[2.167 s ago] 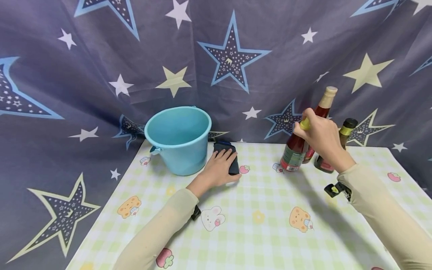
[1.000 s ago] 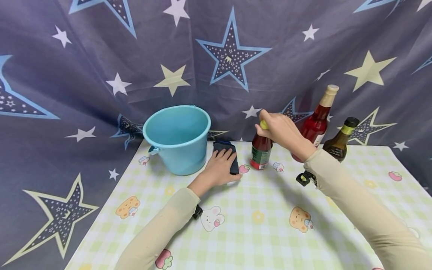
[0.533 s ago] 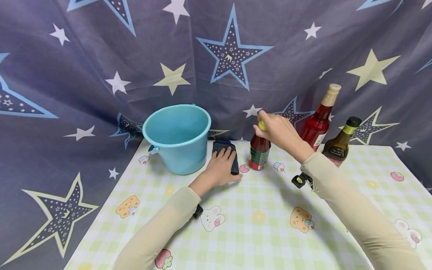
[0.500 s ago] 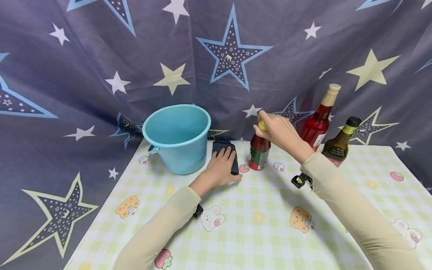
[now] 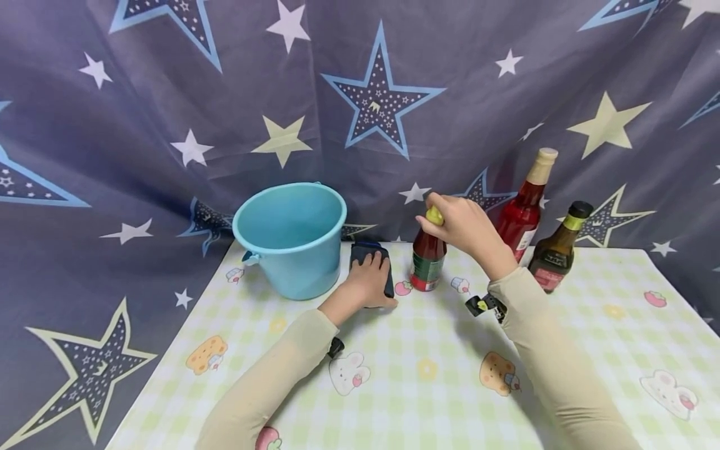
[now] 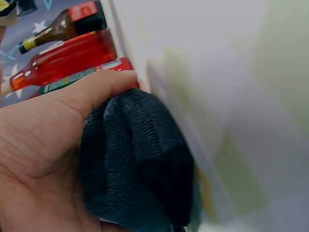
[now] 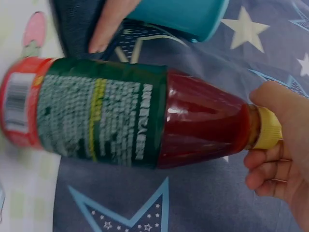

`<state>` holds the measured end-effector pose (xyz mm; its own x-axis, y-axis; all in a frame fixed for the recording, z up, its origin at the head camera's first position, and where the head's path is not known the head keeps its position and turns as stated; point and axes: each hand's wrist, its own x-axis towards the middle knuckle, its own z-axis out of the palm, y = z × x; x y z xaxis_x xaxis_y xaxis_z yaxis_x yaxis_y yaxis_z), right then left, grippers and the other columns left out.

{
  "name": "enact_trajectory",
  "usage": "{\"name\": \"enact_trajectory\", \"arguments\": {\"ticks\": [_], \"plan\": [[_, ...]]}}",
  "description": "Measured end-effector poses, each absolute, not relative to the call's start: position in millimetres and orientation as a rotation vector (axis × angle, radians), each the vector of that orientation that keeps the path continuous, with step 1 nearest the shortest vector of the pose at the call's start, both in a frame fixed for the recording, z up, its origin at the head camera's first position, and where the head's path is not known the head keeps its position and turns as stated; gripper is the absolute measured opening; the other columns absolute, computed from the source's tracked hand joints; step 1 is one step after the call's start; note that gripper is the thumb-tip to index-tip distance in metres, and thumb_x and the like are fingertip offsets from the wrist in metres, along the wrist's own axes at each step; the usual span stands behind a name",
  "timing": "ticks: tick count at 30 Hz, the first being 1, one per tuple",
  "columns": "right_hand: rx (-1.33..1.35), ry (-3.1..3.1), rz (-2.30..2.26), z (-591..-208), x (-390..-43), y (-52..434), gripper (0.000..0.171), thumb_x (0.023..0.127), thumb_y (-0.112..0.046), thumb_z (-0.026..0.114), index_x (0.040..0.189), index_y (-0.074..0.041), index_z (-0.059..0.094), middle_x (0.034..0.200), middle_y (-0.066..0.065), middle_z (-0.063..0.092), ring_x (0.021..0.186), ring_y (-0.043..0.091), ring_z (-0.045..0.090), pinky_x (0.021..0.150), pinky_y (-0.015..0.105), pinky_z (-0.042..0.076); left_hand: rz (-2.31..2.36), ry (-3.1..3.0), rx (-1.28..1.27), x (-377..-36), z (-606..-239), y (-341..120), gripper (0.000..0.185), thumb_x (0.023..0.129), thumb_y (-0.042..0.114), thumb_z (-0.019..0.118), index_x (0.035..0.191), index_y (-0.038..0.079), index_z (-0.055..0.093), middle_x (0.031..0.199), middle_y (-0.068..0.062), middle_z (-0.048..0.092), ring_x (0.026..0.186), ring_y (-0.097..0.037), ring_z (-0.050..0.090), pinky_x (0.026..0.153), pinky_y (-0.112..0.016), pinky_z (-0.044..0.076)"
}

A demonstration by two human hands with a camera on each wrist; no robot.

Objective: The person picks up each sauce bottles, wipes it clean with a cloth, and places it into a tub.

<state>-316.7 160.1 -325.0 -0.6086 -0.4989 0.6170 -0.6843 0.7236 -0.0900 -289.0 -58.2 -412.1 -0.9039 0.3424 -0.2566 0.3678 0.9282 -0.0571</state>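
Note:
A small red sauce bottle point(image 5: 426, 259) with a green label and a yellow cap stands on the checked table point(image 5: 427, 387). My right hand point(image 5: 457, 224) grips it from above by the cap. The right wrist view shows the bottle point(image 7: 120, 118), its yellow cap point(image 7: 268, 128) and my right hand point(image 7: 285, 145) curled round that cap. Just left of the bottle, my left hand point(image 5: 368, 280) lies on a dark folded cloth point(image 5: 360, 252), its fingers fairly straight. In the left wrist view the cloth point(image 6: 140, 164) sits under my left hand point(image 6: 53, 145), with the thumb along its edge.
A light blue bucket point(image 5: 292, 234) stands left of the cloth, close to it. A tall red bottle point(image 5: 520, 212) and a dark bottle point(image 5: 554, 253) stand at the back right. A starry curtain point(image 5: 360, 94) hangs right behind the table.
My right hand has brought the small red bottle leftward, from beside the other two bottles to next to the cloth. My left hand has stayed on the cloth.

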Motion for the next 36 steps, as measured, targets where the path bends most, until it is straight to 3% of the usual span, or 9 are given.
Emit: {"name": "enact_trajectory", "arguments": {"ticks": [12,17,21,30,36], "plan": [[0.798,-2.387,0.491,-334.4,-310.1,157.8,0.024,0.096,-0.029,0.069,0.103,-0.008,0.06,0.066,0.005,0.054,0.052,0.02,0.046,0.05,0.03,0.035,-0.154,2.842,0.51,-287.8,-411.5,-58.5,0.118,0.08,0.074,0.071,0.164,0.008,0.021,0.169,-0.016,0.022,0.155,-0.033,0.026,0.121,-0.053,0.034],[0.795,-2.379,0.474,-331.2,-310.5,156.7,0.025,0.097,-0.028,0.069,0.102,-0.006,0.058,0.064,0.005,0.052,0.051,0.021,0.045,0.05,0.031,0.034,-0.07,2.916,0.443,-290.3,-415.9,-54.6,0.11,0.088,0.08,0.053,0.163,0.006,0.022,0.169,-0.018,0.022,0.155,-0.034,0.027,0.121,-0.055,0.033],[0.792,-2.375,0.471,-330.9,-312.5,155.9,0.025,0.097,-0.027,0.069,0.102,-0.006,0.058,0.063,0.005,0.051,0.05,0.021,0.045,0.05,0.031,0.034,-0.005,2.955,0.38,-291.8,-420.9,-50.1,0.102,0.095,0.075,0.044,0.163,0.003,0.019,0.169,-0.021,0.019,0.156,-0.038,0.023,0.121,-0.058,0.029],[0.766,-2.4,0.476,-329.6,-311.5,154.7,0.025,0.098,-0.029,0.069,0.102,-0.006,0.058,0.065,0.006,0.051,0.052,0.023,0.045,0.05,0.032,0.035,-0.035,2.886,0.352,-292.7,-421.4,-51.7,0.116,0.084,0.071,0.067,0.166,0.011,0.012,0.172,-0.018,0.006,0.158,-0.045,0.007,0.117,-0.071,0.025],[0.759,-2.4,0.467,-331.3,-310.8,154.7,0.025,0.097,-0.028,0.069,0.101,-0.006,0.057,0.064,0.006,0.051,0.051,0.023,0.045,0.05,0.033,0.035,0.257,2.862,0.268,-296.6,-422.2,-57.8,0.102,0.094,0.077,0.043,0.166,0.012,0.01,0.173,-0.014,0.0,0.157,-0.044,-0.006,0.118,-0.072,0.022]]}}
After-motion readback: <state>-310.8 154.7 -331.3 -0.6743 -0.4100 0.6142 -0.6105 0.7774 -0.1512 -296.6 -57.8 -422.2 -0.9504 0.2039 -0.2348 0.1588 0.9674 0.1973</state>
